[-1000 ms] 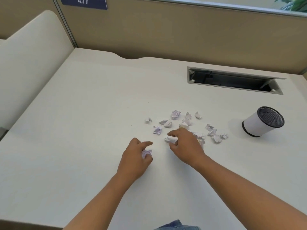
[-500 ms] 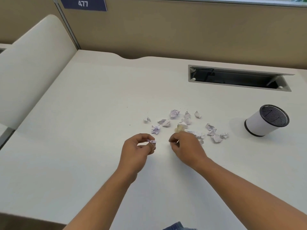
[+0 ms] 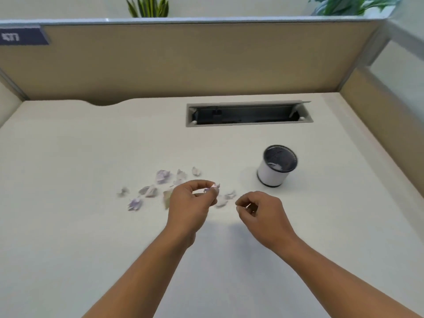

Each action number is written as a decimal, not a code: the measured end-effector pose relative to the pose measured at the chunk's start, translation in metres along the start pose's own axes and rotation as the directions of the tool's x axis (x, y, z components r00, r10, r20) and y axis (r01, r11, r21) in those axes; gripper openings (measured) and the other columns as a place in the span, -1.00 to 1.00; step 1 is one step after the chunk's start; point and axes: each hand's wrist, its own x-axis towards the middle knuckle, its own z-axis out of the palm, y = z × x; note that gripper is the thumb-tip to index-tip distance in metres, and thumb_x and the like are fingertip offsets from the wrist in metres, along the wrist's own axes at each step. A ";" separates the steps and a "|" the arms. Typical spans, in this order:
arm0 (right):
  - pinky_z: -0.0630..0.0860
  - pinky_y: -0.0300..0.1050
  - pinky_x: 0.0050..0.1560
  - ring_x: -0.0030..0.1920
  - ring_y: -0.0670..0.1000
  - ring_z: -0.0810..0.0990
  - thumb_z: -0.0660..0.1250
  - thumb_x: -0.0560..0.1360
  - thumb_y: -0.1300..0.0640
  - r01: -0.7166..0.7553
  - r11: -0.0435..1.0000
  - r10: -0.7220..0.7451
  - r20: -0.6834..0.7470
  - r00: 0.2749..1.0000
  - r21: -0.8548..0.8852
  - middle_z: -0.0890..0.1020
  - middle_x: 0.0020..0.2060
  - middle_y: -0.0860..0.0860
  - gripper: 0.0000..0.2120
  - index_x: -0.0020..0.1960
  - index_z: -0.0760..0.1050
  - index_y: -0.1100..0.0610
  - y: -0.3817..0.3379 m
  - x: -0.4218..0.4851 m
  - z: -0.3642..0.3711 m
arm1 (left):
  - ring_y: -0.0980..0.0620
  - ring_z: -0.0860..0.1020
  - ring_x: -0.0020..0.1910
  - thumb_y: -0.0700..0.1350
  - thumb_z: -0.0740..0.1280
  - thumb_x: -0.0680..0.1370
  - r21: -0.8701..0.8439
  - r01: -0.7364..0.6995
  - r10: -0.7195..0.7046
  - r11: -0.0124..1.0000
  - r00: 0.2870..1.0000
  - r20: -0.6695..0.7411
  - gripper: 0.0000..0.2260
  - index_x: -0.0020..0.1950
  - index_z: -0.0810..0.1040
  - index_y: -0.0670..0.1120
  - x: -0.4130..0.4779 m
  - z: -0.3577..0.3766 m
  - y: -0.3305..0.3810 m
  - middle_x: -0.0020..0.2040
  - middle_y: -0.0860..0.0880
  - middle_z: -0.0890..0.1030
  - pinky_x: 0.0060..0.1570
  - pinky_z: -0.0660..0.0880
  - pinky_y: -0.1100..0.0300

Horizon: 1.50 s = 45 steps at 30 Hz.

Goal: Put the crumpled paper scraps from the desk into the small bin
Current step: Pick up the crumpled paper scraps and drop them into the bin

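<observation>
On the white desk (image 3: 68,203), left of the small bin (image 3: 276,166), lie loose crumpled paper scraps (image 3: 149,191): about ten can be counted, though blur makes the number uncertain, and a few are half hidden behind the left hand (image 3: 190,203). One bin stands upright, a white cylinder with a dark rim and dark mesh inside; a pale shape shows within it, too blurred to name. Two bare hands are raised over the desk nearer the camera than the bin and to its left. The left hand pinches a purple-white scrap (image 3: 212,188) between thumb and fingertips, the paper sticking out toward the bin. The right hand (image 3: 261,212), between the left hand and the bin, has thumb and forefinger closed on a small white scrap (image 3: 248,205), barely visible in the pinch. Two scraps lie on the desk between the hands. Behind the bin, one open cable tray (image 3: 249,113) is cut into the desk. One beige partition (image 3: 206,60) runs along the back, carrying a single blue label (image 3: 23,36) with white characters too smeared to read. Two green plants (image 3: 148,6) rise beyond the partition.
</observation>
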 end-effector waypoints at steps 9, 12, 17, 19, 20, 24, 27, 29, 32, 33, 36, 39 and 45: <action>0.45 -0.47 -0.29 -0.32 -0.19 0.60 0.47 0.42 0.24 -0.011 0.994 0.035 -0.213 0.976 0.113 0.67 -0.26 -0.14 -0.87 -0.14 0.66 0.02 0.038 0.023 -0.092 | 0.12 0.62 -0.34 -0.10 0.47 0.49 0.206 -0.226 0.184 0.952 0.961 0.205 -0.96 -0.16 0.69 -0.02 0.030 0.111 0.032 -0.32 0.01 0.70 -0.30 0.56 0.19; 0.47 -0.47 -0.26 -0.31 -0.19 0.61 0.47 0.40 0.30 -0.012 0.990 0.047 -0.243 0.969 0.141 0.68 -0.24 -0.12 -0.84 -0.11 0.67 0.06 0.045 0.036 -0.109 | 0.13 0.62 -0.41 -0.09 0.45 0.49 0.329 -0.295 0.236 0.897 0.949 0.209 -0.89 -0.25 0.66 0.04 0.049 0.134 0.036 -0.38 0.04 0.67 -0.33 0.58 0.17; 0.48 -0.45 -0.28 -0.34 -0.18 0.60 0.49 0.40 0.26 0.000 0.987 0.045 -0.271 0.962 0.163 0.68 -0.31 -0.15 -0.84 -0.13 0.66 0.01 0.051 0.064 -0.125 | 0.24 0.57 -0.30 0.01 0.46 0.46 0.493 -0.339 0.294 0.801 0.941 0.170 -0.95 -0.19 0.66 0.08 0.077 0.155 0.034 -0.31 0.19 0.65 -0.29 0.46 0.25; 0.49 -0.42 -0.28 -0.35 -0.18 0.59 0.51 0.40 0.23 0.006 0.987 0.040 -0.277 0.960 0.162 0.68 -0.31 -0.14 -0.85 -0.13 0.65 0.00 0.052 0.076 -0.127 | 0.28 0.57 -0.27 0.03 0.49 0.44 0.507 -0.341 0.304 0.791 0.940 0.158 -0.94 -0.16 0.66 0.07 0.084 0.158 0.033 -0.31 0.22 0.63 -0.29 0.44 0.27; 0.50 -0.42 -0.28 -0.35 -0.18 0.59 0.51 0.40 0.23 0.008 0.987 0.036 -0.277 0.960 0.158 0.68 -0.30 -0.14 -0.85 -0.14 0.65 -0.01 0.053 0.081 -0.127 | 0.30 0.56 -0.29 0.02 0.50 0.43 0.504 -0.338 0.303 0.795 0.940 0.153 -0.93 -0.15 0.66 0.07 0.087 0.159 0.032 -0.32 0.23 0.62 -0.30 0.42 0.29; 0.48 -0.44 -0.30 -0.34 -0.16 0.59 0.50 0.41 0.20 0.010 0.990 0.027 -0.264 0.964 0.138 0.68 -0.27 -0.15 -0.82 -0.16 0.62 -0.07 0.054 0.096 -0.123 | 0.34 0.50 -0.37 0.01 0.54 0.40 0.473 -0.317 0.286 0.822 0.948 0.138 -0.87 -0.12 0.62 0.10 0.093 0.157 0.026 -0.32 0.24 0.63 -0.27 0.39 0.34; 0.48 -0.44 -0.30 -0.33 -0.17 0.60 0.50 0.41 0.18 0.008 0.991 0.026 -0.260 0.965 0.131 0.68 -0.27 -0.13 -0.84 -0.15 0.62 -0.07 0.056 0.102 -0.120 | 0.35 0.51 -0.38 0.00 0.57 0.35 0.475 -0.291 0.258 0.830 0.957 0.135 -0.81 -0.14 0.61 0.12 0.092 0.152 0.020 -0.29 0.23 0.65 -0.34 0.36 0.45; 0.49 -0.44 -0.29 -0.31 -0.18 0.62 0.51 0.42 0.17 -0.002 0.991 0.037 -0.257 0.966 0.136 0.68 -0.27 -0.13 -0.87 -0.15 0.63 -0.05 0.057 0.105 -0.119 | 0.34 0.51 -0.38 -0.01 0.57 0.35 0.478 -0.289 0.261 0.829 0.957 0.126 -0.81 -0.17 0.59 0.15 0.090 0.147 0.018 -0.27 0.22 0.65 -0.36 0.37 0.45; 0.52 -0.45 -0.25 -0.25 -0.23 0.66 0.51 0.42 0.18 -0.022 0.987 0.063 -0.255 0.965 0.160 0.70 -0.26 -0.17 -0.88 -0.16 0.63 -0.03 0.058 0.106 -0.119 | 0.20 0.59 -0.28 -0.02 0.54 0.39 0.470 -0.277 0.257 0.838 0.960 0.108 -0.83 -0.15 0.58 0.16 0.085 0.137 0.017 -0.25 0.22 0.66 -0.19 0.51 0.24; 0.52 -0.46 -0.23 -0.23 -0.25 0.67 0.49 0.43 0.21 -0.023 0.986 0.066 -0.258 0.964 0.166 0.70 -0.25 -0.18 -0.85 -0.16 0.63 -0.04 0.058 0.105 -0.119 | 0.16 0.61 -0.26 -0.01 0.53 0.40 0.476 -0.271 0.255 0.836 0.962 0.100 -0.84 -0.12 0.59 0.15 0.083 0.132 0.016 -0.24 0.23 0.66 -0.16 0.53 0.21; 0.51 -0.48 -0.23 -0.19 -0.27 0.66 0.44 0.43 0.28 -0.018 0.986 0.063 -0.267 0.962 0.167 0.69 -0.22 -0.20 -0.79 -0.16 0.62 -0.05 0.058 0.098 -0.120 | 0.17 0.61 -0.29 0.01 0.50 0.43 0.487 -0.254 0.258 0.836 0.964 0.061 -0.86 -0.06 0.61 0.13 0.073 0.111 0.010 -0.24 0.26 0.66 -0.18 0.52 0.23; 0.47 -0.49 -0.28 -0.21 -0.26 0.65 0.43 0.43 0.26 -0.018 0.989 0.057 -0.265 0.962 0.148 0.68 -0.24 -0.22 -0.80 -0.16 0.62 -0.05 0.055 0.086 -0.117 | 0.23 0.56 -0.38 0.03 0.49 0.43 0.473 -0.214 0.242 0.855 0.970 0.001 -0.88 -0.07 0.62 0.12 0.058 0.085 -0.006 -0.22 0.34 0.64 -0.27 0.45 0.29; 0.45 -0.49 -0.29 -0.24 -0.25 0.62 0.44 0.44 0.23 -0.014 0.989 0.041 -0.186 0.982 0.146 0.68 -0.24 -0.21 -0.81 -0.17 0.63 -0.07 0.044 0.052 -0.077 | 0.29 0.55 -0.33 0.05 0.48 0.44 0.486 -0.099 0.166 0.868 0.981 -0.096 -0.91 -0.13 0.60 0.17 0.024 0.018 -0.049 -0.25 0.31 0.63 -0.33 0.39 0.41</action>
